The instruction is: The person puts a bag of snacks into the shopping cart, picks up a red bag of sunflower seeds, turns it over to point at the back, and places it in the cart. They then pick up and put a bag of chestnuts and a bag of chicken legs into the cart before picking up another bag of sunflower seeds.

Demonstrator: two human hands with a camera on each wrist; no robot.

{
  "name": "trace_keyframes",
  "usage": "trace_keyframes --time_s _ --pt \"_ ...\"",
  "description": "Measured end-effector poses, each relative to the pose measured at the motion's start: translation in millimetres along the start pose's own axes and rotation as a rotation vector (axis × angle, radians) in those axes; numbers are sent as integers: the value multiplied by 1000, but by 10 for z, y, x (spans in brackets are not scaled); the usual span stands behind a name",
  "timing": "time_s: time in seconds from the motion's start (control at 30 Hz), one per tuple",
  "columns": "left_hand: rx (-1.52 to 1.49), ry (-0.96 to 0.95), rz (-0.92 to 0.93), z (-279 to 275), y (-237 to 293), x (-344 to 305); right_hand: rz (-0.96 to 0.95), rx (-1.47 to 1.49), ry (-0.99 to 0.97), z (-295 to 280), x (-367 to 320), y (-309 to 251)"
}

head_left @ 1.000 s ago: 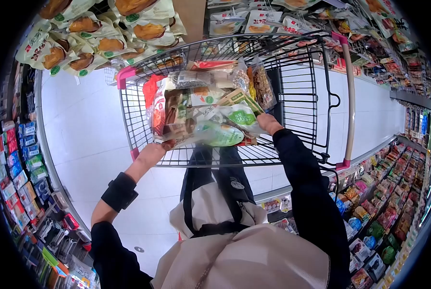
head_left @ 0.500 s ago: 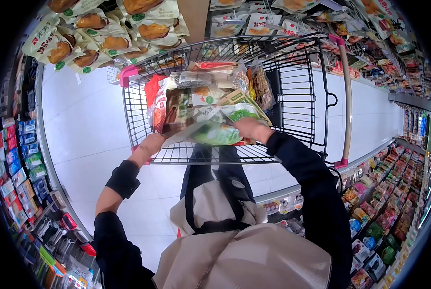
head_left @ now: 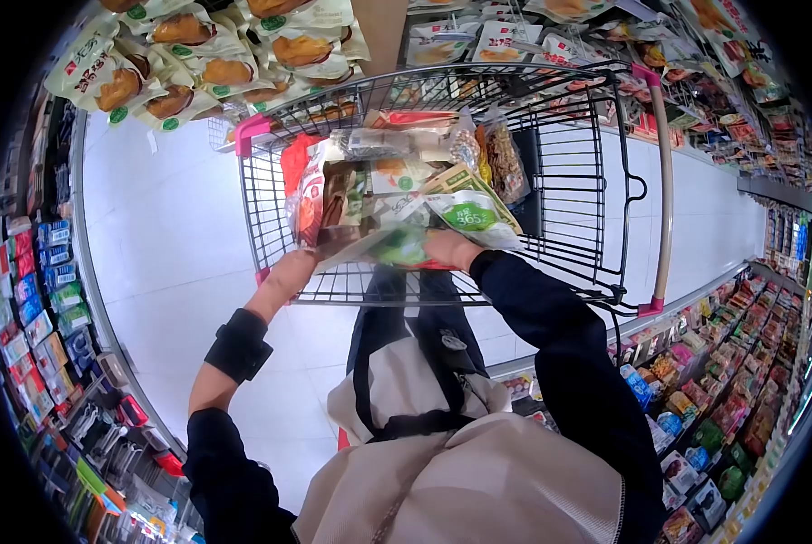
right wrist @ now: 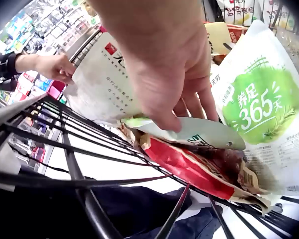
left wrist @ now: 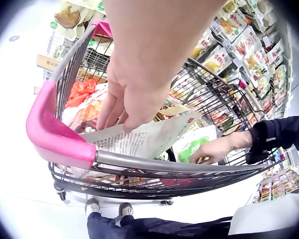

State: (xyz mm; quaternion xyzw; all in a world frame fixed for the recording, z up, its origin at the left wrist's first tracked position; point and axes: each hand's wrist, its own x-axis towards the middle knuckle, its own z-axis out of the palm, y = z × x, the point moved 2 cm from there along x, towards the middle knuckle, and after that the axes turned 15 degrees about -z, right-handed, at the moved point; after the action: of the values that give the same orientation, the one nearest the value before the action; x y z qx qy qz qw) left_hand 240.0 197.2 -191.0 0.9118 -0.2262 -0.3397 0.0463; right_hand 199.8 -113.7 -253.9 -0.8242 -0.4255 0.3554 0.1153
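A wire shopping cart [left wrist: 57, 127] with pink corner guards stands in a supermarket aisle, with food racks [head_left: 723, 390] on either side. Its basket holds a heap of packaged food, a bag of nuts [head_left: 505, 163] at the handle end and a red bag [head_left: 294, 163] at the other.

The step in hand looks like handling bags at the basket side nearest the person. Moving them from here seems to call for a firm pinch on each edge and a clear path past the wire rim; the soft film could snag or fold.

The right hand [right wrist: 174, 84] pinches the edge of a green-and-white bag [right wrist: 189, 132], thumb on the facing side, fingers behind. The left hand [left wrist: 134, 99] pinches a pale printed bag [right wrist: 102, 82], its fingers bent behind the film. Whether these are parts of one bag, I cannot tell.

The printed bag leans up inside the basket, whitish and slightly crinkled, with rows of small text and a small red logo. The green-and-white bag's edge curves and has a small hole. Beside it a white bag [right wrist: 259, 107] shows a green patch marked "365"; just below lies a red packet [right wrist: 184, 172].
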Motion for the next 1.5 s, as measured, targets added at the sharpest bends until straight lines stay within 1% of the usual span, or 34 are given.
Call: trace_keyframes --time_s 0.1,0.13,0.17,0.2,0.23,0.33,0.37,0.47,0.57,0.77,0.87,0.97,1.07,1.17,1.3,1.4,1.43,1.5 --pt "23 -18 -14 37 -30 17 33 301 126 -442 -160 51" --pt "19 -8 -1 84 -74 32 133 345 191 -441 -169 176" --pt "15 0 12 136 -108 47 133 277 289 -465 -191 307" --pt "16 -12 2 139 -104 50 105 308 406 -506 -234 451" --pt "18 -24 -9 118 -99 52 231 411 343 -552 -290 523" --pt "12 -34 -15 77 -90 42 338 429 390 -592 -436 689" --pt "19 -36 -18 79 -89 47 445 636 436 -577 -469 733" --pt "18 -35 -18 102 -95 59 338 393 399 -467 -501 819" --pt "25 -33 -6 83 -70 55 314 420 417 -441 -522 788" --pt "-26 -20 -13 -45 34 9 288 319 366 -483 -549 656" --pt "-39 -21 -32 -55 48 0 546 -130 275 -622 -535 446" --pt "-50 -13 -42 -41 68 -26 642 -11 145 -663 -470 258" --pt "-66 12 -16 -68 128 -96 358 79 24 -712 -521 -114" --pt "-43 7 -27 -127 255 -185 266 205 -97 -243 -372 -24" --pt "-30 27 -17 -128 354 -250 178 148 -190 26 -284 97" --pt "-89 55 -5 -110 375 -307 175 148 -265 143 -258 168" --pt "-85 58 -5 -72 357 -305 187 165 -259 164 -267 162" --pt "-91 77 -8 -65 361 -326 183 105 -226 351 -203 226"
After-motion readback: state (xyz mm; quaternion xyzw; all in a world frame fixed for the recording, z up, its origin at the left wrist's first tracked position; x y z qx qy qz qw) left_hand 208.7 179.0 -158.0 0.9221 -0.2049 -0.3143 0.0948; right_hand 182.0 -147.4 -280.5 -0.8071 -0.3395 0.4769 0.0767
